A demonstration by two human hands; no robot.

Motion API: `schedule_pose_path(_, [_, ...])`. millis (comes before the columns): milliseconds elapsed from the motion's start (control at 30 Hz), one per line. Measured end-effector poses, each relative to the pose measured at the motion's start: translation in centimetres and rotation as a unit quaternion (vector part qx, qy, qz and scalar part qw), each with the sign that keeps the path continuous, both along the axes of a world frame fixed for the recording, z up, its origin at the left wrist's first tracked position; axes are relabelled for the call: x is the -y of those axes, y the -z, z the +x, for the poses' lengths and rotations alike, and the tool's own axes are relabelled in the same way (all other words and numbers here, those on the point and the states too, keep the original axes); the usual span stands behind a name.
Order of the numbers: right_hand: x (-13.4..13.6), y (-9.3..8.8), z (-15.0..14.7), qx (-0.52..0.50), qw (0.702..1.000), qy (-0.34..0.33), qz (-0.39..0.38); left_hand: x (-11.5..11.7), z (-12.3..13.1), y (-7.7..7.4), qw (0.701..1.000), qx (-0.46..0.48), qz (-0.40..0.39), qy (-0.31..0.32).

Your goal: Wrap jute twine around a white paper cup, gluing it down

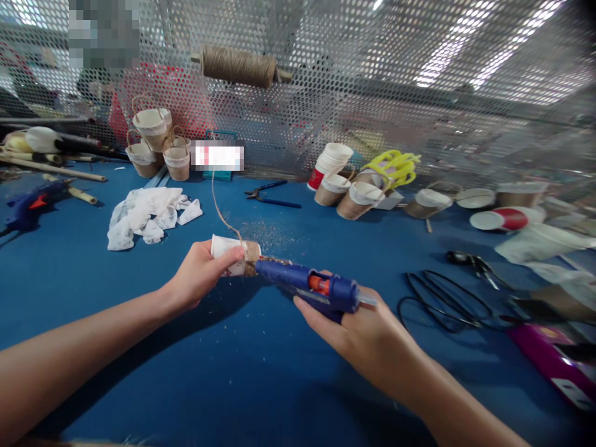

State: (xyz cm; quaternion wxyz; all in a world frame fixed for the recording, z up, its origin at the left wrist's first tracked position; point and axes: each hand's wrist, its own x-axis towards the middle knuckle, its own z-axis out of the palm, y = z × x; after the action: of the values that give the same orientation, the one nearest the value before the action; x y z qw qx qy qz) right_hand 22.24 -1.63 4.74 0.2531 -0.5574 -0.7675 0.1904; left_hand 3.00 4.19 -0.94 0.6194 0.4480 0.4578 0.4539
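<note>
In the middle of the blue-topped bench [242,385], your left hand [198,270] grips a white paper cup [228,244] turned on its side, your thumb pressed along it. Coarse brown twine wraps the cup's right end, and a loose strand of that twine [215,195] rises from near your thumb towards the back of the bench. Your right hand [367,335] is closed around a dark blue plastic glue gun with an orange part inside [298,279]; its nozzle points left at the wrapped end, so close that you cannot tell whether they touch.

Behind your work, a wooden-cored spool of brown twine [238,65] sits against the perforated grey metal screen [326,37]. Blue-handled pliers [282,203] lie beyond the cup, and crumpled white lacy fabric [144,211] lies to its left. Near the far left edge you have a second blue glue gun with an orange trigger [35,205]; on your right, a looped black cable [447,304] lies near a purple box [549,360].
</note>
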Motion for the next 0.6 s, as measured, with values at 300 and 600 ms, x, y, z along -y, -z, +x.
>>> schedule_pose_path(300, [-0.1, 0.4, 0.6, 0.024, 0.993, -0.048, 0.108, 0.0, -0.1, 0.2, 1.0, -0.015, 0.007, 0.011])
schedule_pose_path(600, [-0.1, 1.2, 2.3, 0.135, 0.969, -0.102, 0.179, 0.6, -0.6, 0.0, 0.974, -0.167, 0.15, 0.04])
